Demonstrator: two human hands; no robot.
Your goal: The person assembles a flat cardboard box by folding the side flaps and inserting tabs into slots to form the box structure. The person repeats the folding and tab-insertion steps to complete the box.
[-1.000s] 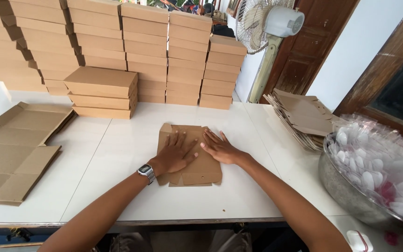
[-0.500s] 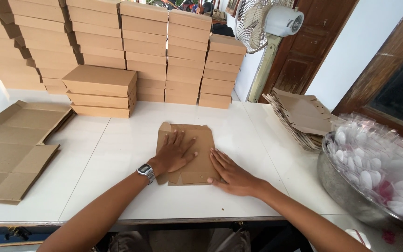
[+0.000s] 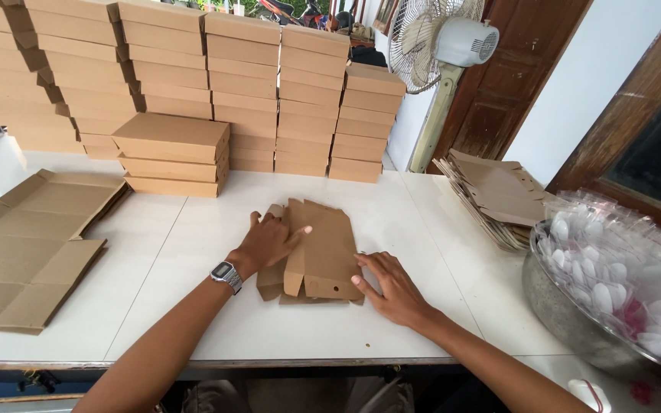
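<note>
A flat brown cardboard box blank (image 3: 321, 248) lies on the white table (image 3: 193, 321) in front of me, partly folded with one side panel lifted. My left hand (image 3: 268, 241), with a wristwatch (image 3: 226, 274) on the wrist, presses on the blank's left part, fingers spread. My right hand (image 3: 392, 284) rests at the blank's lower right corner, fingertips touching its edge. Neither hand grips anything.
Stacks of folded brown boxes (image 3: 193, 84) line the back of the table. Flat cardboard sheets (image 3: 32, 245) lie at the left, another pile of blanks (image 3: 499, 191) at the right. A metal bowl (image 3: 568, 321) of white plastic spoons in wrappers sits at the right edge. A fan (image 3: 437, 46) stands behind.
My right hand slid from the middle of the blank down to its lower right corner. The blank's side panel has risen from flat into a fold under my left hand.
</note>
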